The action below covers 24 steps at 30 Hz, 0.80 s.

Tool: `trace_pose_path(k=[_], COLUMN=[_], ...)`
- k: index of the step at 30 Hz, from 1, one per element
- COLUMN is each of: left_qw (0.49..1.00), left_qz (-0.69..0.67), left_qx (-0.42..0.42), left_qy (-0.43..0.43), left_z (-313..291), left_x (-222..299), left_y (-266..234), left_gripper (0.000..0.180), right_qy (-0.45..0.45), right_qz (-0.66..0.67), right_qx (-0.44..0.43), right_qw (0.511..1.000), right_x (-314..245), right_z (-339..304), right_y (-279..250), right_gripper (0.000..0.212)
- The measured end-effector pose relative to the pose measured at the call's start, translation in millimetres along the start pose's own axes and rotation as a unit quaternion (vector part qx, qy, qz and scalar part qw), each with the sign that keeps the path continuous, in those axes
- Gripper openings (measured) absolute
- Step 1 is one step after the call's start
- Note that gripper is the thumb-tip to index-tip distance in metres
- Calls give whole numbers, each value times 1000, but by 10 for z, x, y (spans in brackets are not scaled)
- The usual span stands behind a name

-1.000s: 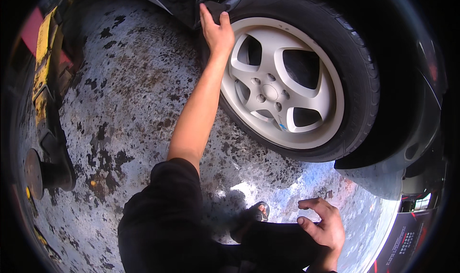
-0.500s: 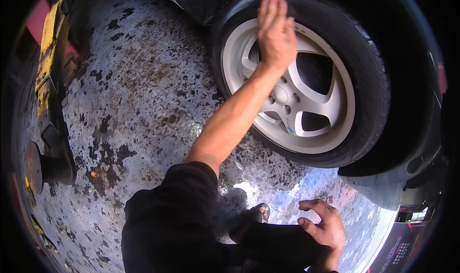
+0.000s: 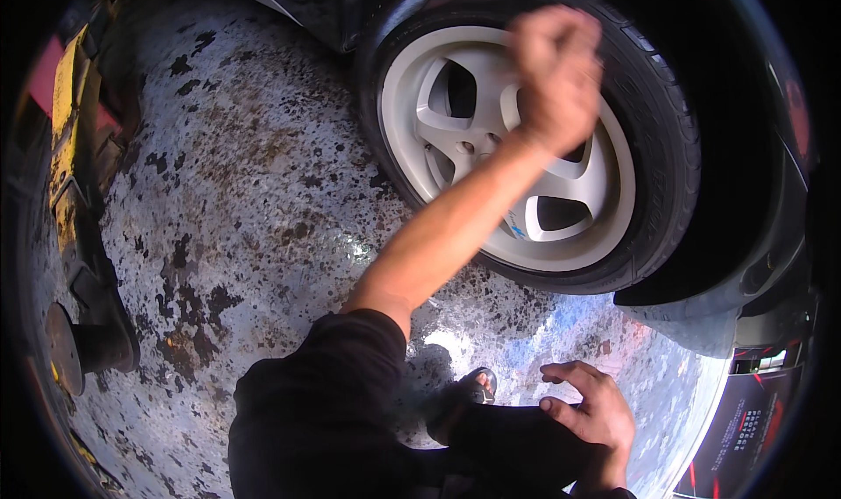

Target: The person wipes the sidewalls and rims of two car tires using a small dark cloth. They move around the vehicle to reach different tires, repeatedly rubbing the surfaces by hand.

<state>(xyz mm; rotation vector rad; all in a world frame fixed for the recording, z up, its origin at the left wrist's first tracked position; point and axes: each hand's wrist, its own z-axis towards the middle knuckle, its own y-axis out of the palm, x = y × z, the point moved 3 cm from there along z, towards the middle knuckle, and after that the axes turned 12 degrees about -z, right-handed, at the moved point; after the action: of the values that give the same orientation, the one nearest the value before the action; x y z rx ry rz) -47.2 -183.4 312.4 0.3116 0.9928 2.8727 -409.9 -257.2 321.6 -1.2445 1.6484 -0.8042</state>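
Note:
My left arm reaches up across a car wheel, a light silver alloy rim inside a black tyre. My left hand is over the upper part of the wheel, in front of the rim and the tyre's sidewall. Motion smears its fingers; they look bent, and whether they touch the tyre or hold anything does not show. Low on the right, my right hand lies by my dark-clothed knee. Its fingers are curved and apart, with nothing between them. My left hand and forearm cover part of the rim's spokes and hub.
Dark bodywork and a wheel arch surround the wheel on the right. A yellow and black lift arm with a round pad stands at the left. The grey floor is worn and blotched. A dark printed panel is at lower right.
My left hand has moved right and slightly down over the wheel, its straight fingers now looking bent and blurred. The wheel sits a little further left in view. My right hand has barely moved.

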Motion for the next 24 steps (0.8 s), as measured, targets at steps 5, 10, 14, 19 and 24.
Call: trace_pose_path(k=[5,10,14,19,24], left_qw=[976,966,998,991,987], left_qz=[151,210,32,25,153], left_qx=[-123,80,-7,-47,53], left_qy=[95,-125,-50,-125,-12], left_z=[221,488,21,377,446], left_x=[-234,-584,77,-171,-316], left_y=[-619,-1216,-228,-645,-608], left_gripper=[57,26,29,31,20], right_qy=[-33,-89,-72,-54,-101], right_qz=[5,12,1,3,24], right_qx=[-15,34,10,-9,23], right_qw=[999,995,997,998,994], right_x=[-21,-33,-23,-59,-135], right_z=[19,-70,3,12,-98], right_y=[-8,-38,-10,-48,-127], right_gripper=[46,46,46,45,46])
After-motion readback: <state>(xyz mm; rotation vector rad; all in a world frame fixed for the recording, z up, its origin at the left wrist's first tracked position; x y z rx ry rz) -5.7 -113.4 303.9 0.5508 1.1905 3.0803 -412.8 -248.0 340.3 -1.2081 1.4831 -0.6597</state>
